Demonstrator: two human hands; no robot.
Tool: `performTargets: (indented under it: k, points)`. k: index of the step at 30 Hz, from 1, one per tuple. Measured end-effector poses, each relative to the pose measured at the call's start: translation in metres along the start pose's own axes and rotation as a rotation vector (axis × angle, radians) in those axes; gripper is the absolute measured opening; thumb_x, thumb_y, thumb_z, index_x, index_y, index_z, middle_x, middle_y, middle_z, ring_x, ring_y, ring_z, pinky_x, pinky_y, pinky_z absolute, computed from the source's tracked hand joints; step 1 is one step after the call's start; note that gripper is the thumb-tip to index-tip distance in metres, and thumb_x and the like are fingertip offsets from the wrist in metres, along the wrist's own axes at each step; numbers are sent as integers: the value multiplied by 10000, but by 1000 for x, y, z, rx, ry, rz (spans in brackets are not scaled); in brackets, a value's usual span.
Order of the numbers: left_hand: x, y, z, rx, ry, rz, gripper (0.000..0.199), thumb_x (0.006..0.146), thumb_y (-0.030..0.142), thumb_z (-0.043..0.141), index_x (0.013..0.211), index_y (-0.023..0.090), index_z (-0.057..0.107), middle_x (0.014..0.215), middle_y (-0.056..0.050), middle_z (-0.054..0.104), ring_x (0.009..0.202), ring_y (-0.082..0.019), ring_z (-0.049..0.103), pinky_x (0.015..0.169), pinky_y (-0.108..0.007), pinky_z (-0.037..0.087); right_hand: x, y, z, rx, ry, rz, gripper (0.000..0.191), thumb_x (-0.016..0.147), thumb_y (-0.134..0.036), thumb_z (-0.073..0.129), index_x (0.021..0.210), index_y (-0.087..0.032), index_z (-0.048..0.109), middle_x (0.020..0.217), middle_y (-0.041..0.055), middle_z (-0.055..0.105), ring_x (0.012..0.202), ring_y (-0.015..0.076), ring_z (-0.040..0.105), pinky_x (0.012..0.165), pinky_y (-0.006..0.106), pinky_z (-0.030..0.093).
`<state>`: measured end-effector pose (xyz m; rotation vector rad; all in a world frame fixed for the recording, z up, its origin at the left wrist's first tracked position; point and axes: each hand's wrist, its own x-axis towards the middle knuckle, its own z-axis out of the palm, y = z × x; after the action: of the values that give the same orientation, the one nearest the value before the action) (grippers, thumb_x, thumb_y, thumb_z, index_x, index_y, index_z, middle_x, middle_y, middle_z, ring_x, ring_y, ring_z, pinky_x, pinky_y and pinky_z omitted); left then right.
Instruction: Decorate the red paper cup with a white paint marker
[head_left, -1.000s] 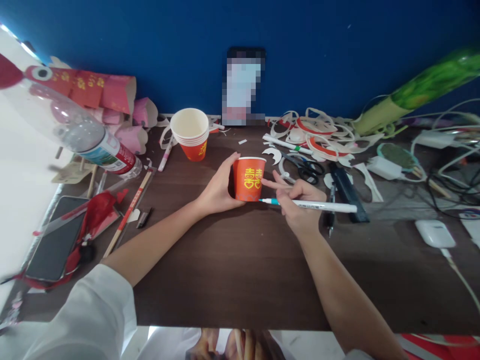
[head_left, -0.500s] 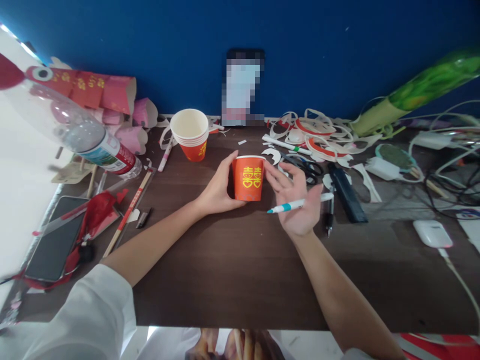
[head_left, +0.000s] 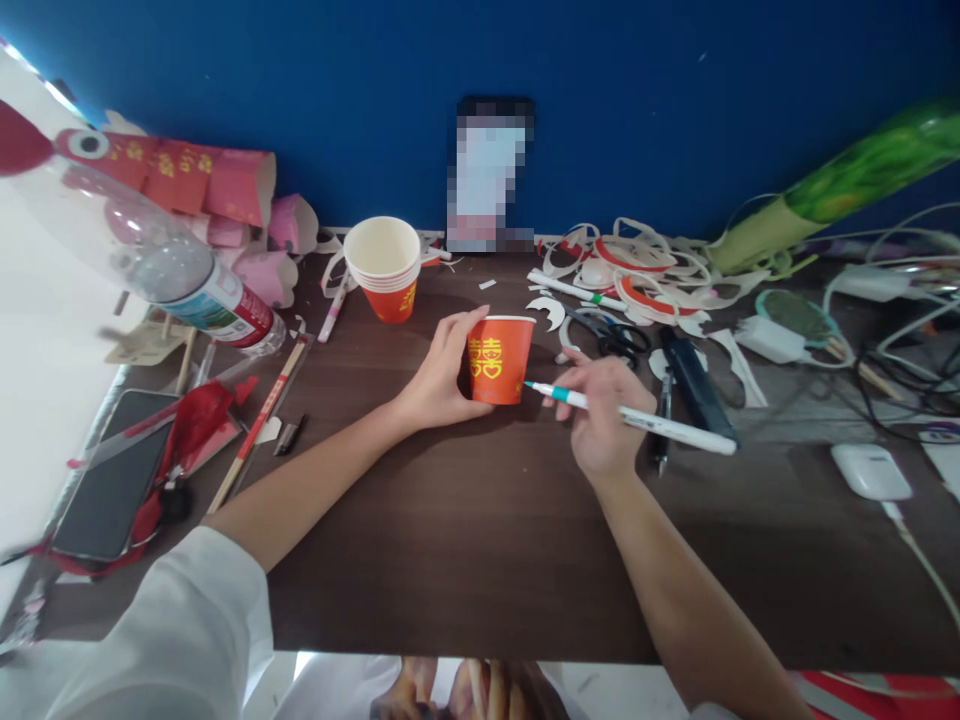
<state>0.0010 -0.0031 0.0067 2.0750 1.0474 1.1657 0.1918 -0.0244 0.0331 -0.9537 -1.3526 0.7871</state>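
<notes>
An orange-red paper cup [head_left: 504, 368] with a yellow double character and a white rim stands upright on the dark wooden table [head_left: 450, 540]. My left hand [head_left: 444, 375] is wrapped round its left side, thumb low and fingers near the rim. Between the fingers of my right hand [head_left: 604, 415] is a white marker pen [head_left: 667, 429] with a teal band. Its teal tip lies close to the cup's lower right side; whether it touches, I cannot tell. A stack of similar paper cups [head_left: 390, 302] stands behind and to the left.
At the back a phone [head_left: 489, 185] leans on the blue partition. Scissors [head_left: 626, 338], paper strips [head_left: 637, 262] and a black case [head_left: 694, 385] lie right. A plastic bottle [head_left: 217, 295], a second phone [head_left: 112, 480] and a chopstick sleeve [head_left: 262, 420] are left. Cables and an earbud case [head_left: 870, 472] lie far right.
The cup has turned so its yellow character sits further left. My right hand has closed into a writing grip, bringing the marker's tip up against or near the cup's side.
</notes>
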Motion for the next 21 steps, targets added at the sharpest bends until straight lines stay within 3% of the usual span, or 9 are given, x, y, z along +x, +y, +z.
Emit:
performTargets:
  k: [3, 7, 21]
  points:
    - [0, 1, 0, 8, 10, -2, 1003, 607, 291, 771, 1426, 244, 194, 1406, -155, 304, 1293, -333, 332, 1090, -532, 295, -2, -5, 1, -100, -59, -37, 330, 823, -309, 646, 535, -225, 510, 399, -76, 510, 656, 192, 713, 1028, 509, 440]
    - [-1, 0, 0, 16, 20, 6, 999, 605, 296, 774, 1424, 245, 205, 1388, -149, 310, 1285, -330, 337, 1081, -524, 308, -4, -12, 5, -92, -101, -44, 408, 842, -259, 619, 483, -226, 429, 379, -65, 510, 895, 271, 721, 1036, 528, 451]
    - [-1, 1, 1, 39, 33, -15, 1002, 591, 310, 790, 1418, 244, 228, 1345, -136, 322, 1277, -319, 334, 1074, -501, 329, -9, -5, 6, -166, -121, -48, 385, 820, -171, 614, 493, -215, 415, 563, -35, 693, 961, 283, 693, 1028, 504, 477]
